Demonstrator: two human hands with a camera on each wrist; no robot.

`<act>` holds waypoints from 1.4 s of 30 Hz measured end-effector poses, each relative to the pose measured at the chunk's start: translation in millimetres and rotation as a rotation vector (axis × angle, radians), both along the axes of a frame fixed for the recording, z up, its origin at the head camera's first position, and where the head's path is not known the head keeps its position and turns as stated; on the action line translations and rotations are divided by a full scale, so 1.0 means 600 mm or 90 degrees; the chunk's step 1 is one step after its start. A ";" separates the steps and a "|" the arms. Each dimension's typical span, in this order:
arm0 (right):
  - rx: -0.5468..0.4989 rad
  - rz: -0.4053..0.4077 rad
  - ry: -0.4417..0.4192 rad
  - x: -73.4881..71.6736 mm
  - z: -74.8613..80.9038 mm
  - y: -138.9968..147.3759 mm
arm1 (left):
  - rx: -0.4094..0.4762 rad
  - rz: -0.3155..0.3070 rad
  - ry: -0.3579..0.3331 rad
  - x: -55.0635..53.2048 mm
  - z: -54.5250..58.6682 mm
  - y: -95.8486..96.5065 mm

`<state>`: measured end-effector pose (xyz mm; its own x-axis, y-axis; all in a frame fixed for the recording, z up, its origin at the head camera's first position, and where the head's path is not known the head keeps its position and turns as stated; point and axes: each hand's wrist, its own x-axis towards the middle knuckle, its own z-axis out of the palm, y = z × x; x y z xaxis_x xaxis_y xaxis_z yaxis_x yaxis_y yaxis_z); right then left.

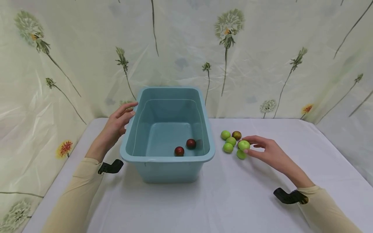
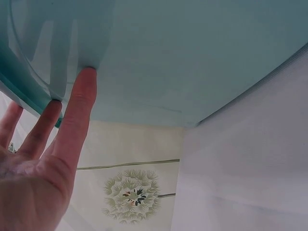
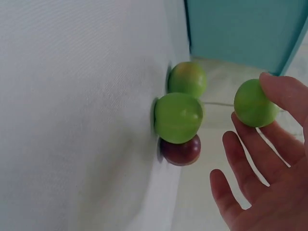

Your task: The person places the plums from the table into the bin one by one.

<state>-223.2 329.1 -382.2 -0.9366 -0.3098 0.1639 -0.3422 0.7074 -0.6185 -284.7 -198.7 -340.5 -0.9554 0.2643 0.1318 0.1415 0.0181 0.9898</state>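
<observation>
My right hand (image 1: pixel 269 152) pinches a green plum (image 3: pixel 252 105) between thumb and fingers. In the right wrist view that plum is off the white cloth. Close by on the table lie several other plums: green ones such as this green plum (image 1: pixel 228 148), and a brownish-red plum (image 1: pixel 236 135). Another dark plum (image 3: pixel 181 150) is partly hidden behind a green plum (image 3: pixel 178 118). On the other side, fingertips of my left hand (image 1: pixel 114 125) touch the outer wall of a blue plastic tub (image 2: pixel 154 62), just under its rim. Inside the tub sit two dark red plums (image 1: pixel 179 151).
The tub stands left of the loose plums on a table with a white cloth (image 1: pixel 233 194). Behind the table hangs a curtain (image 1: pixel 175 42) printed with dandelions. Each wrist wears a black camera mount (image 1: pixel 288 196).
</observation>
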 end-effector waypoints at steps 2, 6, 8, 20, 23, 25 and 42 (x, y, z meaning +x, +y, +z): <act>0.002 -0.008 0.009 -0.001 0.001 -0.003 | -0.002 0.000 0.001 -0.001 0.000 0.001; 0.002 -0.015 0.027 -0.004 0.004 -0.012 | -0.006 0.000 0.001 -0.002 -0.001 0.003; 0.000 -0.017 0.032 -0.006 0.007 -0.017 | -0.010 0.000 0.002 -0.002 -0.001 0.004; -0.055 -0.035 0.041 -0.021 0.030 -0.047 | -0.008 0.005 0.002 -0.001 -0.002 0.004; -0.077 -0.039 0.034 -0.025 0.034 -0.055 | -0.004 0.007 -0.001 -0.002 -0.003 0.004; -0.091 -0.045 0.024 -0.028 0.036 -0.061 | -0.005 0.009 -0.001 -0.002 -0.003 0.004; -0.167 -0.056 0.009 -0.046 0.056 -0.107 | -0.014 0.010 0.000 0.001 -0.003 0.002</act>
<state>-250.8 265.0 -348.3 -0.9550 -0.1723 0.2416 -0.2968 0.5513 -0.7797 -284.2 -197.6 -342.2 -0.9594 0.2521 0.1263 0.1411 0.0413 0.9891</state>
